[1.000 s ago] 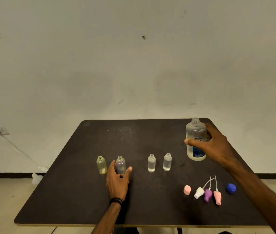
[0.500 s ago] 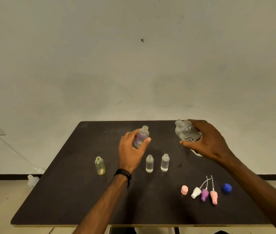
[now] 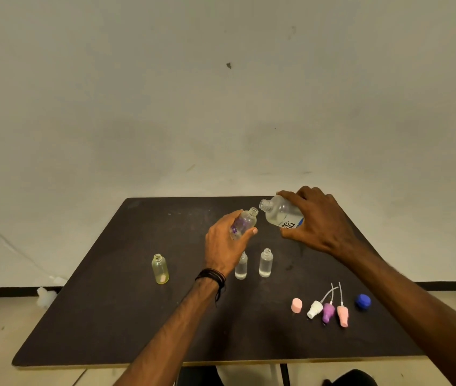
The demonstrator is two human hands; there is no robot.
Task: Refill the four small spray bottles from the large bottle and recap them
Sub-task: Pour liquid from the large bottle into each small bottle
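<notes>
A small spray bottle (image 3: 243, 223) is being gripped, tilted, by the left hand (image 3: 225, 246) so the large bottle (image 3: 281, 214), clasped in the right hand (image 3: 317, 221), can pour.

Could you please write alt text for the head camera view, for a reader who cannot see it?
Above a dark table, the right hand tips a large clear bottle toward the open neck of a small spray bottle held in the left hand. Three more uncapped small bottles stand below; loose spray caps lie near the front right.
</notes>
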